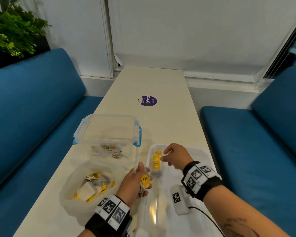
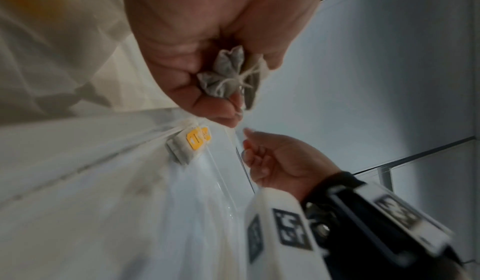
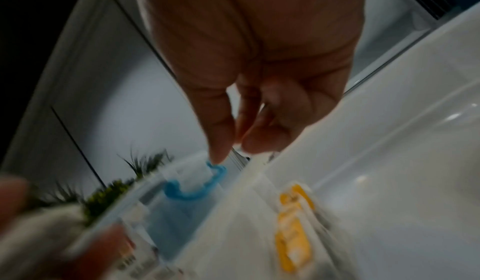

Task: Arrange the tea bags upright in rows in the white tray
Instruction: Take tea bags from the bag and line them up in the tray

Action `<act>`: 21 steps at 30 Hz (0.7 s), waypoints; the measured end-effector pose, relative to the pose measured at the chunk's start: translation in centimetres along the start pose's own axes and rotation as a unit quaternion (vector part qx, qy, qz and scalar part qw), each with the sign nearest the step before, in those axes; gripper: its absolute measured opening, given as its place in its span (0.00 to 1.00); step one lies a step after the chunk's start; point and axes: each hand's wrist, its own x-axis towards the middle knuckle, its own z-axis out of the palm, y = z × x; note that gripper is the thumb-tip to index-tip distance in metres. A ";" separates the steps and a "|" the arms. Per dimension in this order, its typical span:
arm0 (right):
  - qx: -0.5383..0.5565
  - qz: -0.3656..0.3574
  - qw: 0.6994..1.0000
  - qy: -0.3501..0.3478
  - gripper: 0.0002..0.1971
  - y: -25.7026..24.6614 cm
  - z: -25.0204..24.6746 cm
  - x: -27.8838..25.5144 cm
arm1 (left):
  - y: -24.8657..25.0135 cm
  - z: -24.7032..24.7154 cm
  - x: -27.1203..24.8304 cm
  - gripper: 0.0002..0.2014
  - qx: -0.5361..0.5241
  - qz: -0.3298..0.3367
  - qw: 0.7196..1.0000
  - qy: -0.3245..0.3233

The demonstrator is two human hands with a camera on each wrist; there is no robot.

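Note:
The white tray lies at the near right of the table. Three tea bags with yellow tags stand upright in a row by its far left wall, also in the left wrist view and blurred in the right wrist view. My left hand hovers at the tray's left rim and grips a tea bag with a yellow "TEA" tag; its grey pouch shows between the curled fingers. My right hand hangs just right of the row, its fingers loosely curled and holding nothing.
A crumpled clear plastic bag holding several loose tea bags lies left of the tray. Behind it stands a clear lidded box with blue clips. A purple sticker marks the table farther back. Blue benches flank the table.

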 end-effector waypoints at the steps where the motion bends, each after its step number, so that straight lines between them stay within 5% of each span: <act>1: 0.015 -0.016 0.999 -0.041 0.10 -0.6 -0.6 -1.0 | 0.2 0.2 0.0 0.22 -0.004 -0.007 1.000 -0.006; 6: -0.001 -0.044 0.981 -0.188 0.12 -2.7 -0.9 -5.6 | 0.5 1.5 0.0 0.28 -0.040 -0.004 0.999 -0.029; 12: 0.106 0.024 0.981 -0.159 0.12 -1.8 -0.3 -6.7 | -0.2 2.5 -0.2 0.22 -0.056 0.064 0.996 -0.034; 21: 0.169 0.048 0.975 -0.136 0.07 -1.7 -2.4 -6.7 | -0.1 1.3 0.1 0.01 -0.094 0.070 0.993 -0.015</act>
